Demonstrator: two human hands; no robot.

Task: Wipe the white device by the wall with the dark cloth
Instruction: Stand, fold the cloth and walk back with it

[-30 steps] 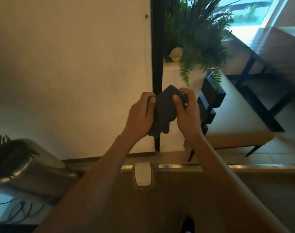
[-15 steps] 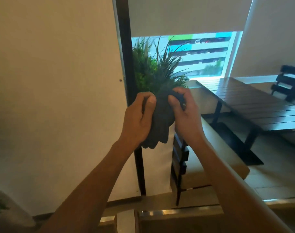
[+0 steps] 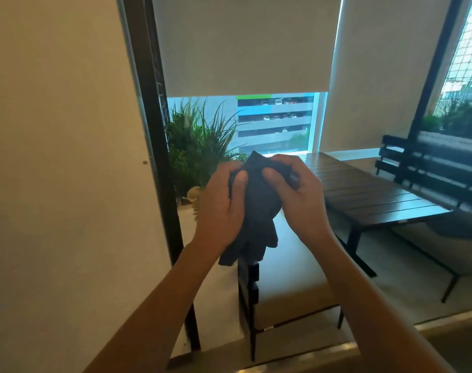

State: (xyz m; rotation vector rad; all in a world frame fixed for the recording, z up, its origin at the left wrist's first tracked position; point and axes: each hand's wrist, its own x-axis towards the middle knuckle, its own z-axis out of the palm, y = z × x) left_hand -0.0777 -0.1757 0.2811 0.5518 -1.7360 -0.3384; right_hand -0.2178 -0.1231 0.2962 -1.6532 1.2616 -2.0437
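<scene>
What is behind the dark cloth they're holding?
A leafy plant and window show behind the dark cloth; its bunched folds hide the bench back top.

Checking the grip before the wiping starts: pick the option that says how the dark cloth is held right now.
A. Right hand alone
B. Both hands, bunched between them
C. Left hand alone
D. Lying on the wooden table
B: the left hand and the right hand both curl round the dark cloth, which is bunched between them with its lower end hanging free, in front of the wooden table.

Matt dark cloth, glossy slatted table, seemingly wood
</scene>
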